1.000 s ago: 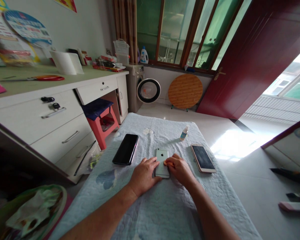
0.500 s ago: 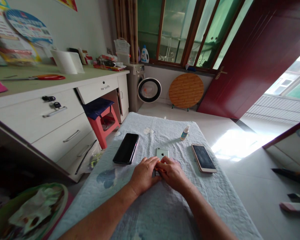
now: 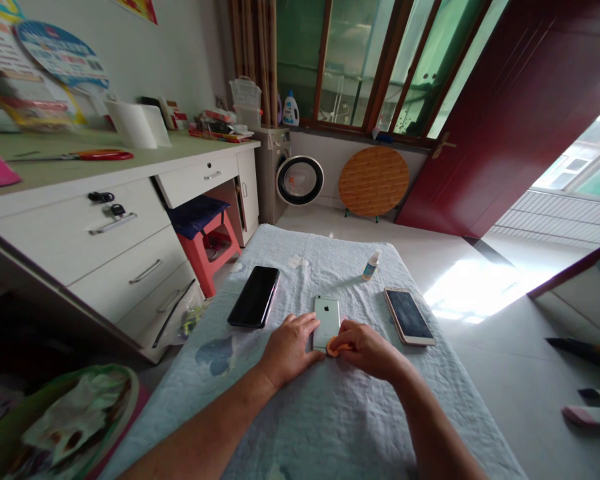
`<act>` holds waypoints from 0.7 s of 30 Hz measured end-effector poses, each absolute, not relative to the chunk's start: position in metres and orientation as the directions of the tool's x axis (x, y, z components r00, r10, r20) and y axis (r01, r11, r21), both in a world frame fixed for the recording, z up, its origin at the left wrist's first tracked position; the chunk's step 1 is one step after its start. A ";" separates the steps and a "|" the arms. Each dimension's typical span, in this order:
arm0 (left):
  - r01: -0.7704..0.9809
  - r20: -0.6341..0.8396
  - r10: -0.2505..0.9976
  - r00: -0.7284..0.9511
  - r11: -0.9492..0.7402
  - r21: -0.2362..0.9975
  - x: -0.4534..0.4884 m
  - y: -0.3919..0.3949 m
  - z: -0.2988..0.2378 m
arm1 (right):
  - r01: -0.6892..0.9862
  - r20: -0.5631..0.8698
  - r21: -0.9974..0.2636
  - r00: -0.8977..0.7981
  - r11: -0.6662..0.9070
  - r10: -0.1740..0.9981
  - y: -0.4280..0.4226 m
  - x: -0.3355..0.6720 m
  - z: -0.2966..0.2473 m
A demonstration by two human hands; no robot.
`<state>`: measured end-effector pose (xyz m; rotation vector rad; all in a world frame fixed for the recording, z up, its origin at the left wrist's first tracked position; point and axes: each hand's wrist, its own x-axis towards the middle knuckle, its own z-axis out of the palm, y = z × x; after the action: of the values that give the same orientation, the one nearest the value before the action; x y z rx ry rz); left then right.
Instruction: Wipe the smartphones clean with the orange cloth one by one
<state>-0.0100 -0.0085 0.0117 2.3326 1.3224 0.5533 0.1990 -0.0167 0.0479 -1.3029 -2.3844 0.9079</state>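
Note:
A silver smartphone (image 3: pixel 327 317) with an apple logo lies back up on the light blue quilted cover. Along its left edge and lower corner, my left hand (image 3: pixel 290 347) holds it in place with fingers and thumb. My right hand (image 3: pixel 367 347) is closed on a small orange cloth (image 3: pixel 334 346), pressed at the phone's lower right corner. Part of the cloth is hidden by the fingers. A black smartphone (image 3: pixel 254 297) lies screen up to the left, and a gold-rimmed smartphone (image 3: pixel 409 317) to the right. Beyond them stands a small spray bottle (image 3: pixel 371 265).
The quilted cover (image 3: pixel 300 433) spreads over the surface before me. A white desk (image 3: pixel 125 233) runs along the left, with a red stool (image 3: pixel 205 253) under it. A waste basket (image 3: pixel 130 393) stands lower left. A washing machine (image 3: pixel 270 177) stands open at the back.
My right hand has moved right and toward me with the orange cloth, uncovering more of the silver smartphone's back. The left hand stays at the phone's left edge.

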 end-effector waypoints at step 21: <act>0.715 0.113 0.881 0.460 -0.443 0.541 -0.009 -0.009 0.014 | 0.761 0.097 -0.563 -0.327 0.323 0.940 -0.008 0.192 0.024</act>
<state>-0.0094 -0.0088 0.0143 2.2947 1.3385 0.5363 0.1917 -0.0080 0.0240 -1.5051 -2.1862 0.5951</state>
